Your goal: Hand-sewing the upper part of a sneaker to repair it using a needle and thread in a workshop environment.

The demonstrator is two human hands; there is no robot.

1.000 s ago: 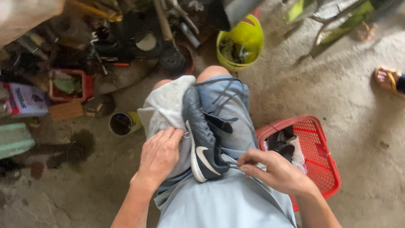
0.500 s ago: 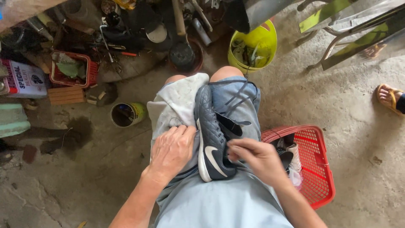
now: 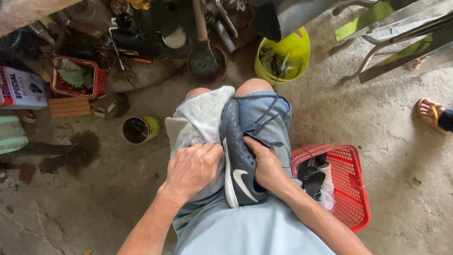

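Note:
A dark navy sports shoe (image 3: 238, 163) with a white sole lies on its side between my knees, on my lap. My right hand (image 3: 265, 163) grips its upper from the right, fingers tucked at the opening. Loose dark laces (image 3: 264, 115) trail over my right thigh. My left hand (image 3: 192, 167) presses, fingers curled, on a pale grey cloth (image 3: 198, 120) draped over my left thigh, touching the shoe's left side.
A red plastic basket (image 3: 351, 186) holding more shoes stands at my right. A small open tin (image 3: 137, 130) sits on the concrete floor at left. Ahead are a yellow bucket (image 3: 295, 52), tools and clutter. Another person's sandalled foot (image 3: 430, 113) shows at the right edge.
My right hand has slid up from the shoe's heel end to its middle and closed on the upper. My left hand has shifted closer against the shoe. The view has tilted slightly.

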